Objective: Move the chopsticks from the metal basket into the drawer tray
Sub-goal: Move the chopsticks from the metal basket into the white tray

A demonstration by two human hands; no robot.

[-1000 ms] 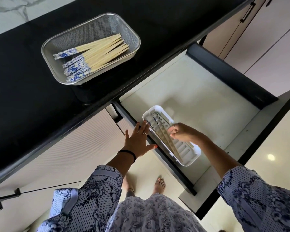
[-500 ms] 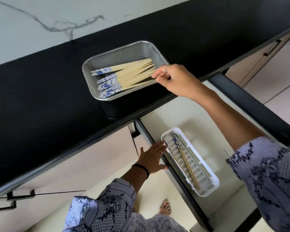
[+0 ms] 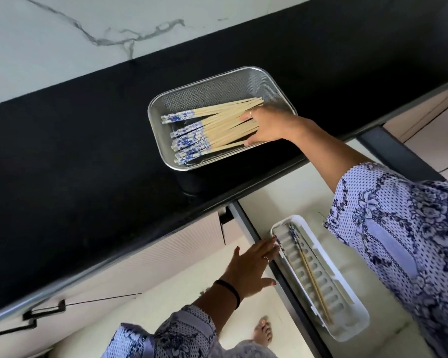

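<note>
Left hand [image 3: 251,270] is resting flat, fingers spread wide and holding nothing, its fingertips [image 3: 270,244] lying against the dark side rail of the open drawer [image 3: 279,275], just beside the near end of the drawer tray [image 3: 357,329]. Judgement: it is bracing the drawer so that it is not sliding while the other arm is reaching up; a dark band is sitting on that wrist. Above and to the right of this hand, the metal basket [image 3: 217,81] is standing on the black table [image 3: 88,151], close to the table's front edge, which is keeping it within a short reach of the drawer below. The chopsticks [image 3: 217,125] are lying in the basket as a loose bundle, blue-patterned ends all pointing away from the right hand, plain wooden tips pointing toward it, so the tips are presenting themselves for picking. Right hand [image 3: 269,125] is reaching into the basket with fingers lying over the tip ends and the thumb under the lowest sticks; whether it is already closing on a pair I cannot tell, the fingers are hiding the contact. Below the right arm, the white slotted tray is sitting along the drawer's side rail, and a pair of chopsticks [image 3: 313,277] is lying lengthwise in it, patterned ends toward the left hand's fingertips. Judgement: task is early, most sticks are waiting in the basket.
</note>
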